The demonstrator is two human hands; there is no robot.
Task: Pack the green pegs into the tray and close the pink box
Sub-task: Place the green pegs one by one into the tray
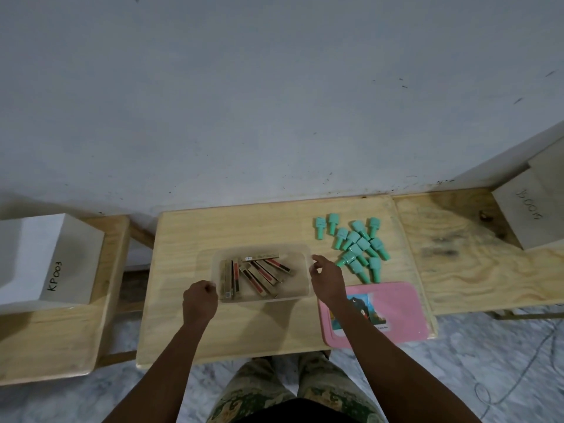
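Observation:
A clear plastic tray sits mid-table and holds several slim gold and red boxes. My left hand grips the tray's left rim near its front corner. My right hand pinches the right rim. Several green pegs lie in a loose pile on the wood to the right of the tray. A flat pink box lid with a picture label rests at the table's front right corner, partly under my right forearm.
The wooden table stands against a grey wall. A white box marked KP003 stands on a bench to the left. Another marked white box sits on a board at the right. My legs are below the front edge.

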